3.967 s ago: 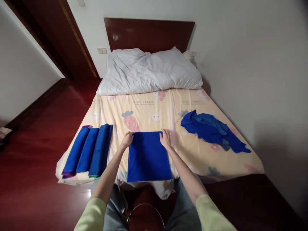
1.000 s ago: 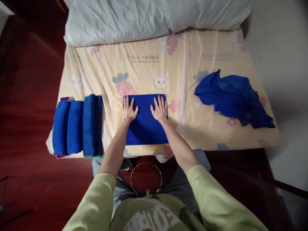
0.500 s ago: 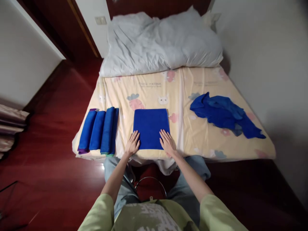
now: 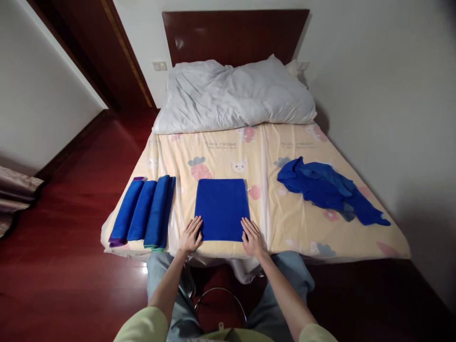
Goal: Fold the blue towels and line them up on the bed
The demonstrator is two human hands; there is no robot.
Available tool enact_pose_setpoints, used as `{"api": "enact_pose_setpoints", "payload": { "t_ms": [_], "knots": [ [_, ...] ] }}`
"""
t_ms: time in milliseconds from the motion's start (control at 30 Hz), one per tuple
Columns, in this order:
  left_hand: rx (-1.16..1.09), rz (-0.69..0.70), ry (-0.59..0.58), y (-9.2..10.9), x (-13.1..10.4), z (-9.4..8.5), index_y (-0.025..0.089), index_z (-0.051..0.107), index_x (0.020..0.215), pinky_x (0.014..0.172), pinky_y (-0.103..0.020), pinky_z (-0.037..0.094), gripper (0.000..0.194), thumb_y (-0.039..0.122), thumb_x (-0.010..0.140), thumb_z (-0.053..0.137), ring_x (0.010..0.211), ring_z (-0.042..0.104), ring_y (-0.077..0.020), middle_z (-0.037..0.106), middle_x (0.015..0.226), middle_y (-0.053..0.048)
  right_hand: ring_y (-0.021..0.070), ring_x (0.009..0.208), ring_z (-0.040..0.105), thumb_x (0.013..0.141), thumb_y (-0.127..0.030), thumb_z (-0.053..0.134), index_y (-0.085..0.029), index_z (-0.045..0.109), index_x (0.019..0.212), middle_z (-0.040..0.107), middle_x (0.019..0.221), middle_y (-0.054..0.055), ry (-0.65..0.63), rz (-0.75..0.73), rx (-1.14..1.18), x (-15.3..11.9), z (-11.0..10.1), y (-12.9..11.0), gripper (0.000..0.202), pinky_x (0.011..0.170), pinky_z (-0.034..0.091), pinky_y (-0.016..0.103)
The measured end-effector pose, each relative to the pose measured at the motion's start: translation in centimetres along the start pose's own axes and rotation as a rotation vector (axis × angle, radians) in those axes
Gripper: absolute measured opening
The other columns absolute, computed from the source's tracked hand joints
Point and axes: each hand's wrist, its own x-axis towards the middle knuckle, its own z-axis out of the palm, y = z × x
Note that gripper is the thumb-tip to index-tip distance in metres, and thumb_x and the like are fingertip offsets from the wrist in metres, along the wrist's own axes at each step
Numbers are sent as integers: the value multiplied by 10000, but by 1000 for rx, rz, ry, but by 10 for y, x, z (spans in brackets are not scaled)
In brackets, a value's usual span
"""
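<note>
Shifted from the far corners, the left grip (image 4: 190, 236) and right grip (image 4: 253, 238) now rest at the near corners of a blue cloth (image 4: 222, 209).

Each grip lies flat, fingers outstretched, fingertips over a side edge; the cloth stretches smooth between and beyond them on a bed (image 4: 302, 240). Long blue bundles (image 4: 140, 211) sit side by side to the left; a crumpled blue heap (image 4: 329, 186) lies well apart to the right.

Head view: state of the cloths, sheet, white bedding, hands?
Square blue cloth: flat
Long blue bundles: folded or rolled, side by side
Blue heap: crumpled
Patterned sheet: spread, creased
White bedding: wrinkled
Left hand: open, on cloth's left edge
Right hand: open, on cloth's right edge
</note>
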Motion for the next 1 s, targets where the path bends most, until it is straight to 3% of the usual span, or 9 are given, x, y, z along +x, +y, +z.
{"api": "enact_pose_setpoints", "payload": {
  "t_ms": [100,233,367,500,767,1000],
  "knots": [
    [-32,54,-31,-1,-4,-6,172,491,1521,1247,-548,347,577,206,946,453,1519,396,-290,466,1607,-126,267,1481,481,956,-125,456,-215,406,1607,506,1586,92,24,-6,41,-2,-5,0,659,1227,432,552],
    [-103,235,-134,0,-15,-13,203,617,1370,1207,-591,375,564,252,815,529,1373,537,-316,600,1452,-138,296,1385,578,876,-120,498,-206,620,1398,650,1438,109,3,-158,192,-9,-17,0,542,1110,539,543],
    [-84,115,-10,2,-22,-8,222,671,1260,1151,-613,427,533,243,746,532,1222,616,-323,667,1267,-142,320,1217,688,755,-104,528,-247,689,1196,705,1325,107,46,-86,237,-14,-18,1,491,963,633,527],
    [-82,-28,119,3,-25,-4,252,704,1204,1069,-586,508,505,212,728,541,1167,636,-328,680,1202,-127,321,1108,744,720,-82,523,-314,704,1219,752,1225,70,156,-41,205,-15,-10,4,580,873,678,531],
    [-153,-29,57,-2,-25,-6,244,682,1300,1047,-513,552,536,131,820,472,1239,635,-288,705,1304,-104,293,1122,749,724,-16,432,-336,735,1276,763,1219,38,147,20,278,-15,-11,8,706,925,676,531],
    [-251,12,119,-8,-28,2,252,628,1407,1089,-498,546,526,121,923,465,1326,608,-269,711,1327,-102,282,1101,752,694,-5,400,-312,739,1269,766,1190,56,200,60,351,-14,-12,7,734,900,675,512]
  ]
}}
